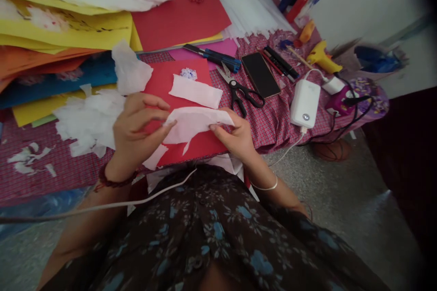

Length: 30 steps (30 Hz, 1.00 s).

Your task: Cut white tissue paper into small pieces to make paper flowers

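Note:
A torn piece of white tissue paper (pixel 189 123) is stretched between my two hands, above a red sheet (pixel 208 145). My left hand (pixel 138 122) pinches its left end between thumb and fingers. At the other end, my right hand (pixel 235 136) grips it, thumb on top. A thin torn strip dangles from its lower edge. Just beyond lies a folded white paper strip (pixel 195 91), with a small blue-and-white speckled ball (pixel 188 73) behind it. Another white scrap (pixel 155 157) rests near the sheet's front edge, below my left hand.
Scissors (pixel 239 88), a blue cutter (pixel 215 57) and a phone (pixel 261 74) lie to the right of the sheet. Farther right are a white power bank (pixel 305 103) with cables and a yellow glue gun (pixel 322 57). Torn white paper (pixel 90 120) is heaped at left, beside stacked coloured sheets (pixel 68 27).

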### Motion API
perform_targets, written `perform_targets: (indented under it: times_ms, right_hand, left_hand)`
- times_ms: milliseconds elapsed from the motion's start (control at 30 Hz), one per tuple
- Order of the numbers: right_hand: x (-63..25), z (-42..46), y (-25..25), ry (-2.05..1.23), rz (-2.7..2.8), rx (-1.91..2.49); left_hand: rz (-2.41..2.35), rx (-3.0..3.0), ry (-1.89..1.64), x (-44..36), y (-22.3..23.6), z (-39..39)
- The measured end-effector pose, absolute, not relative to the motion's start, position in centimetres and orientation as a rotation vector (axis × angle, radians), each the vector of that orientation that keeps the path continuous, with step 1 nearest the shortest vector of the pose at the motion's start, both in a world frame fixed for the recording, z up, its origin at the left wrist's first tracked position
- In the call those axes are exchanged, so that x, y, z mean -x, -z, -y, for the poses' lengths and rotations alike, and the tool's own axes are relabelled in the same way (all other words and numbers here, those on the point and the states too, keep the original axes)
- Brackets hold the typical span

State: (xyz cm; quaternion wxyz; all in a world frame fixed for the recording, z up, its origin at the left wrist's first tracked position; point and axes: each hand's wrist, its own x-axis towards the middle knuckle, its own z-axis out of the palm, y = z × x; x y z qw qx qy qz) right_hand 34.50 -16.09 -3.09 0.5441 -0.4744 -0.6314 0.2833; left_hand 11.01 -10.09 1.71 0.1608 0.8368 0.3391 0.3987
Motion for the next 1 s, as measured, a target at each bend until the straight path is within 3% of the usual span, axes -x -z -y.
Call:
perform_targets:
  times_ms: [167, 467, 1000]
  right_hand:
    - [-36.4, 17.7, 2.5, -0.418, 1.830, 1.024]
    - [-37.1, 21.8, 6.4, -0.676, 1.944, 1.274]
    - [-36.1, 22.2, 6.3, -0.473, 1.575, 1.562]
  left_hand:
    - [-0.845, -2.622, -1.040, -9.8, -2.0, 12.3]
    - [-1.018, -2.559, -0.622, -9.1, 5.6, 17.4]
    - [-1.300, -2.321, -0.693, -11.4, 4.2, 15.6]
